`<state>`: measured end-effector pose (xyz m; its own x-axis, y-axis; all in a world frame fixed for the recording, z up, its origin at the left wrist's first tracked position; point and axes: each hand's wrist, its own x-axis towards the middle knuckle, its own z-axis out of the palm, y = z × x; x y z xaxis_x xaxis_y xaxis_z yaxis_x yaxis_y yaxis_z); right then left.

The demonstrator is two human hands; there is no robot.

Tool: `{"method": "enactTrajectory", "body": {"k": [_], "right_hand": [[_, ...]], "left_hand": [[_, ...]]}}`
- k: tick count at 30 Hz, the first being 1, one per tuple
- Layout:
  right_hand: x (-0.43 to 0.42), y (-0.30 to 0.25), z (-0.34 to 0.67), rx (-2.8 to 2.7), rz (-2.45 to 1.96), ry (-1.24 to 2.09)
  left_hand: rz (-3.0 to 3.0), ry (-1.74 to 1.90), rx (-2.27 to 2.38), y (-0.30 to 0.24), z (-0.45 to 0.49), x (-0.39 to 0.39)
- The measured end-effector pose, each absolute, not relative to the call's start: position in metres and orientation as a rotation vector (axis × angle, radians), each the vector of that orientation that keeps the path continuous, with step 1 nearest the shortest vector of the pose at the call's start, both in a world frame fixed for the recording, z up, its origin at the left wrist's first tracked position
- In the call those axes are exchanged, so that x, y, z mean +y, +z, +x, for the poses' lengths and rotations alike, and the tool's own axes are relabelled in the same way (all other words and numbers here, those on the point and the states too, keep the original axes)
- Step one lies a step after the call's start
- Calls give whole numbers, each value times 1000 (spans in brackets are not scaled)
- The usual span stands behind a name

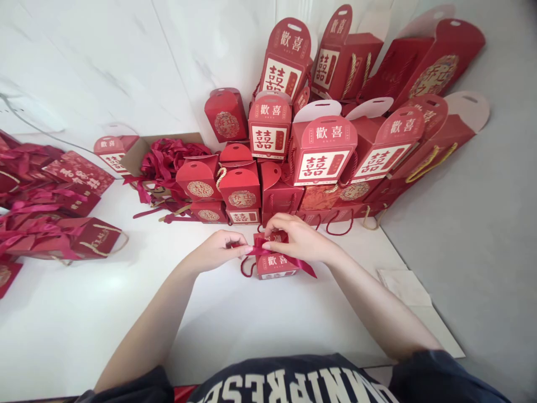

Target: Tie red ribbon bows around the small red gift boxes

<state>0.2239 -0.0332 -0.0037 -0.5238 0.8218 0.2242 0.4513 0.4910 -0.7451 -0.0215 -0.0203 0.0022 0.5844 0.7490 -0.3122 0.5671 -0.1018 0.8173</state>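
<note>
A small red gift box with white lettering stands on the white table right in front of me, a dark red cord handle at its left side. Across its top runs a crimson ribbon, bunched at the middle, with one tail hanging to the right. My left hand pinches the ribbon at the left of the box. From the right, my right hand closes thumb and fingers on the ribbon near its middle. The fingers partly cover the box top.
Behind the box, red gift boxes are stacked against the wall. An open cardboard carton holds tangled crimson ribbons. Several ribboned boxes lie at left. White sheets lie near the right table edge.
</note>
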Motion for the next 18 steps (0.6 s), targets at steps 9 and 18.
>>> {"method": "enactTrajectory", "body": {"k": [9, 18], "right_hand": [[-13, -19, 218, -2151, -867, 1231], [-10, -30, 225, -1994, -866, 1456]], "left_hand": [[1662, 163, 1061, 4, -17, -42], [1531, 151, 1211, 4, -2, -82]]}}
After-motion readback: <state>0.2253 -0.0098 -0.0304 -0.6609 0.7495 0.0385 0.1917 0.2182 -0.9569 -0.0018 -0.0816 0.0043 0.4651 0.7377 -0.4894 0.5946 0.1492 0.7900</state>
